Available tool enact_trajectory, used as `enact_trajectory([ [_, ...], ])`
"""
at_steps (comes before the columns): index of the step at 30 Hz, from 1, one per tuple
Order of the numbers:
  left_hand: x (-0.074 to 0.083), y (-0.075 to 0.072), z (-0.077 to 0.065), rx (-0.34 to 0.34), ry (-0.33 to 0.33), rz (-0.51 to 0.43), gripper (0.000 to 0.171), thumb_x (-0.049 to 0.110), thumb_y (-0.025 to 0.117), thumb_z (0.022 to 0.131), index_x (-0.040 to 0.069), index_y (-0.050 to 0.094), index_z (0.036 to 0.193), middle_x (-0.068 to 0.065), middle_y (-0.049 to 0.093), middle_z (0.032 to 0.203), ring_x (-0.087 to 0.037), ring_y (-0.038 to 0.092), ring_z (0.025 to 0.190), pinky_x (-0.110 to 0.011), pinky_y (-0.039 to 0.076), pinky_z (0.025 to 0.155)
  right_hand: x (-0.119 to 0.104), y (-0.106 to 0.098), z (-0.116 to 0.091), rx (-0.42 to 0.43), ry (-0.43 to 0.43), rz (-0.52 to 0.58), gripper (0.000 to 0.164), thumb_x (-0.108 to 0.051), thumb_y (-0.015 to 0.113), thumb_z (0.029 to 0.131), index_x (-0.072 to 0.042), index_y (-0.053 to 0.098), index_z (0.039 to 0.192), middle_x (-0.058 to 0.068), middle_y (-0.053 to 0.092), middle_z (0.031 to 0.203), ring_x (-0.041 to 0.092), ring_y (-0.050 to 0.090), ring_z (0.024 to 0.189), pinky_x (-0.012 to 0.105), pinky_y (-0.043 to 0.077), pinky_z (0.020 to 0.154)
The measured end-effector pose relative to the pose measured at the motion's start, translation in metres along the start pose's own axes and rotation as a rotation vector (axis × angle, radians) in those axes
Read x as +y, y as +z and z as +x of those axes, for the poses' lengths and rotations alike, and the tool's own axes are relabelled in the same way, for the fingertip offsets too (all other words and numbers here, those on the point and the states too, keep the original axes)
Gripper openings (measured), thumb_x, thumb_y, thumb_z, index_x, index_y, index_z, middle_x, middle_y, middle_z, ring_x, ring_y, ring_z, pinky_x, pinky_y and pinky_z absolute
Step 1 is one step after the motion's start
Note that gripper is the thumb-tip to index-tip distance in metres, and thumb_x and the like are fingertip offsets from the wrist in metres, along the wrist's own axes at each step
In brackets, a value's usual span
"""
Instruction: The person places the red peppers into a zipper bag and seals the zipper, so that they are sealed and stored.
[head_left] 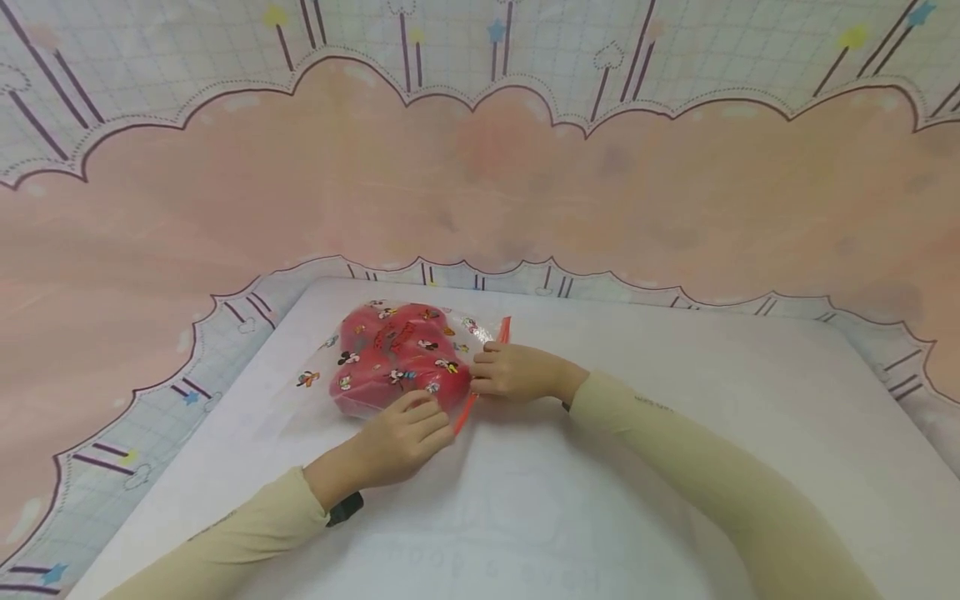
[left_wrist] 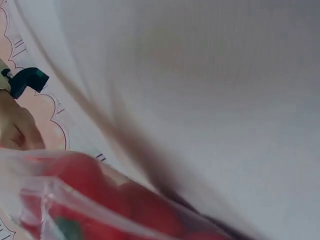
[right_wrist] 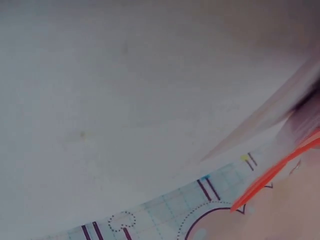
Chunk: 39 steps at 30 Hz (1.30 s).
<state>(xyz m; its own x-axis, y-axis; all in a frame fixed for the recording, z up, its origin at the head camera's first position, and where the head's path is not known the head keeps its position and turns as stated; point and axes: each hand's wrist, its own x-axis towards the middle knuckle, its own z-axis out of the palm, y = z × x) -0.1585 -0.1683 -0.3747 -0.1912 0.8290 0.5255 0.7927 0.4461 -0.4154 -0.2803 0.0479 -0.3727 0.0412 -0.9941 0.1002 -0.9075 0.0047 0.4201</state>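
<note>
A clear zip bag [head_left: 309, 380] printed with small cartoon figures lies on the left of the table. Through its plastic shows a plump red item [head_left: 356, 350] with rounded lobes; its kind cannot be told. An orange-red zip strip [head_left: 466, 412] runs along the bag's right edge. My left hand [head_left: 401, 442] pinches the near end of this edge with curled fingers. Farther up, my right hand [head_left: 525, 372] grips the same edge, fingers bent over the strip. The left wrist view has the red lobes [left_wrist: 145, 210] up close under the film; the right wrist view catches the strip [right_wrist: 272, 172] only.
The white table [head_left: 675, 400] reaches out to the right and toward me. Behind it and along its left side hangs a patterned cloth [head_left: 480, 183] with peach cloud shapes. A black wrist mount [head_left: 346, 509] sits under the left wrist.
</note>
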Motion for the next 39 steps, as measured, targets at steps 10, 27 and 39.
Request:
enact_trajectory([
  [10, -0.006, -0.005, 0.002, -0.096, -0.035, -0.054, 0.032, 0.016, 0.083, 0.066, 0.009, 0.063, 0.09, 0.001, 0.068, 0.082, -0.013, 0.059, 0.081, -0.032, 0.049, 0.083, 0.033, 0.001, 0.006, -0.081, -0.014, -0.1, 0.019, -0.03, 0.059, 0.09, -0.017, 0.064, 0.104, 0.0, 0.067, 0.099, 0.015, 0.061, 0.092, 0.028, 0.048, 0.084],
  [27, -0.006, -0.005, -0.007, -0.304, -0.142, -0.131, 0.025, 0.017, 0.077, 0.074, 0.009, 0.059, 0.09, -0.001, 0.068, 0.086, -0.016, 0.06, 0.086, -0.034, 0.049, 0.086, 0.077, 0.006, 0.011, -0.112, 0.011, -0.29, 0.014, -0.022, 0.054, 0.093, -0.013, 0.064, 0.096, 0.002, 0.064, 0.089, 0.02, 0.059, 0.087, 0.031, 0.046, 0.083],
  [39, -0.022, -0.002, -0.031, -0.518, -0.293, -0.201, 0.02, 0.015, 0.074, 0.077, 0.009, 0.062, 0.091, -0.004, 0.068, 0.092, -0.019, 0.061, 0.091, -0.038, 0.049, 0.091, 0.075, 0.015, 0.017, -0.113, 0.068, -0.299, 0.013, -0.018, 0.053, 0.093, -0.013, 0.065, 0.094, 0.002, 0.065, 0.088, 0.019, 0.06, 0.083, 0.03, 0.048, 0.076],
])
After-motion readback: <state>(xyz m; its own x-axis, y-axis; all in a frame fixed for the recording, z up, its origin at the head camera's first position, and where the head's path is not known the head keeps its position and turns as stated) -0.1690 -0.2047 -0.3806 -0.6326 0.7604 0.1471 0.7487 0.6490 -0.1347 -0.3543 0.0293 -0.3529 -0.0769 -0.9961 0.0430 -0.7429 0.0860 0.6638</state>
